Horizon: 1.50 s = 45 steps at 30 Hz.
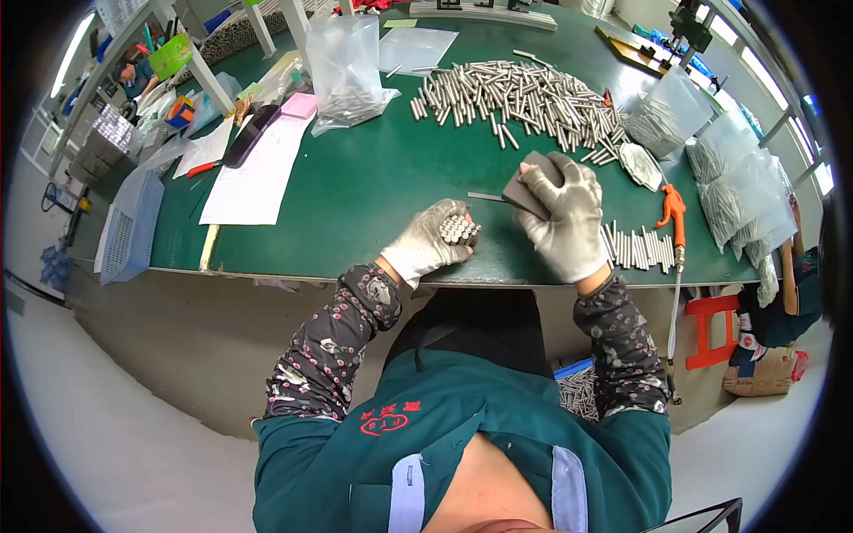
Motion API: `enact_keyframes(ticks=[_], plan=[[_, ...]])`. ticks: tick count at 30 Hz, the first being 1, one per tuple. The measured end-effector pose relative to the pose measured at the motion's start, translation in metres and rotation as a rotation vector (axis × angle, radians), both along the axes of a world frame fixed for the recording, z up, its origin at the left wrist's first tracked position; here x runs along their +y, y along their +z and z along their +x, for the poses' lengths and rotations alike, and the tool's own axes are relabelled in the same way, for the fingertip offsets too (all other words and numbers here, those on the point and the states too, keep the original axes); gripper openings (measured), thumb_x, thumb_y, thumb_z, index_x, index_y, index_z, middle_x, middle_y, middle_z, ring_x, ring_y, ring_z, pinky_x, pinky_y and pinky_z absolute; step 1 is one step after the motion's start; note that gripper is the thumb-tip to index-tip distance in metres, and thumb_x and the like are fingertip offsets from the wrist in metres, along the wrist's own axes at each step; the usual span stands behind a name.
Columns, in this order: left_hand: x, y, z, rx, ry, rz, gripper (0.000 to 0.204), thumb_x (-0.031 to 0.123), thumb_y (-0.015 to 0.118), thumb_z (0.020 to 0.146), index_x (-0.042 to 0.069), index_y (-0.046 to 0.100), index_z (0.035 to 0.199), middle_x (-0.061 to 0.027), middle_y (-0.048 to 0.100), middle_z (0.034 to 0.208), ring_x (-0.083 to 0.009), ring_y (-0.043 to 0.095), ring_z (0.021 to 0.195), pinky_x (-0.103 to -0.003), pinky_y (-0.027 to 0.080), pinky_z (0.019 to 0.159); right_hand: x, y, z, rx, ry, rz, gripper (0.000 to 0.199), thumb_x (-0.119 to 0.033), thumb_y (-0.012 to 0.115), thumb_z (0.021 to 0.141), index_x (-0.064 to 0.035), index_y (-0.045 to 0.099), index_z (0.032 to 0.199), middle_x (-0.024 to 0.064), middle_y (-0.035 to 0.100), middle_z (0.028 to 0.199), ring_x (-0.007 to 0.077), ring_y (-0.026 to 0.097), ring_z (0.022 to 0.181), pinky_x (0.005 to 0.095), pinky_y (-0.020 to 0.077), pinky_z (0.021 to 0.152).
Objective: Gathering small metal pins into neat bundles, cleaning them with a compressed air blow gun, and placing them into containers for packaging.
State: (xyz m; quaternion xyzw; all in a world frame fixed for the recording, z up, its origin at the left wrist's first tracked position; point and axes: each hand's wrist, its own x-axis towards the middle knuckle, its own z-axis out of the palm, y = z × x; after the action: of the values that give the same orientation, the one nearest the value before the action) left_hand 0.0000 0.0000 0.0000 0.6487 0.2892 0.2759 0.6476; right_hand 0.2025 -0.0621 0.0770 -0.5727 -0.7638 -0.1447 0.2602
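My gloved left hand (430, 244) is wrapped round a bundle of metal pins (457, 230), their round ends facing up, near the table's front edge. To its right, my gloved right hand (563, 218) grips a dark grey block (527, 189), raised at a tilt over the green table (355, 186). A thin grey strip (485, 196) lies between the hands, its right end close to the block. Beside my right wrist, several pins (641, 249) lie in a row. Farther back spreads a large heap of loose pins (524, 96).
Bags of pins (733, 191) line the right side, near an orange air gun (673, 209) with a hose. A clear bag (346, 75), papers (258, 169) and a blue basket (133, 222) are at left. Another person (791, 298) sits at far right, near a red stool (711, 330).
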Motion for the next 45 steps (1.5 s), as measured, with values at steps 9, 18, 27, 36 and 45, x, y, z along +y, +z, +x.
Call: enact_keyframes(ticks=[9,18,27,36,45], plan=[[-0.001,0.005,-0.003,-0.174,0.013,-0.114,0.042,-0.001,0.072,0.064,0.003,0.05,0.1,-0.001,0.055,0.086,-0.0102,0.054,0.081,-0.024,0.046,0.074,0.002,0.009,-0.01,0.11,0.088,0.058,0.042,-0.024,0.066,0.067,-0.0096,0.06,0.106,0.0223,0.052,0.11,0.0346,0.05,0.099,0.0444,0.0388,0.083],[0.003,-0.003,0.002,-0.043,0.055,-0.01,0.047,-0.005,0.07,0.063,0.004,0.048,0.104,-0.0026,0.056,0.092,-0.0116,0.054,0.085,-0.026,0.047,0.078,-0.002,0.017,-0.02,0.065,0.288,0.027,0.039,-0.023,0.067,0.066,-0.0117,0.061,0.102,0.021,0.054,0.106,0.0349,0.053,0.091,0.0431,0.0419,0.08],[0.001,-0.004,0.004,-0.132,0.037,-0.104,0.047,-0.008,0.069,0.063,0.004,0.049,0.104,-0.0025,0.057,0.09,-0.012,0.055,0.087,-0.025,0.046,0.078,-0.01,0.012,-0.028,0.076,0.489,0.004,0.042,-0.026,0.066,0.066,-0.0136,0.061,0.106,0.0198,0.055,0.103,0.0346,0.053,0.09,0.0421,0.0416,0.079],[-0.003,0.007,0.001,-0.028,0.078,-0.043,0.046,-0.006,0.069,0.065,0.003,0.048,0.105,-0.0011,0.056,0.084,-0.0095,0.054,0.078,-0.024,0.046,0.071,0.013,-0.016,0.007,0.153,-0.036,-0.106,0.045,-0.028,0.068,0.064,-0.013,0.062,0.106,0.0183,0.056,0.106,0.0343,0.053,0.095,0.0414,0.0425,0.083],[0.009,-0.023,0.0,-0.052,0.146,0.16,0.06,0.002,0.073,0.062,0.004,0.042,0.113,-0.0031,0.055,0.092,-0.0117,0.054,0.081,-0.024,0.046,0.075,-0.011,0.006,-0.042,0.128,0.492,0.024,0.032,-0.034,0.065,0.073,-0.0121,0.064,0.096,0.0186,0.058,0.1,0.0346,0.055,0.09,0.0435,0.0428,0.079]])
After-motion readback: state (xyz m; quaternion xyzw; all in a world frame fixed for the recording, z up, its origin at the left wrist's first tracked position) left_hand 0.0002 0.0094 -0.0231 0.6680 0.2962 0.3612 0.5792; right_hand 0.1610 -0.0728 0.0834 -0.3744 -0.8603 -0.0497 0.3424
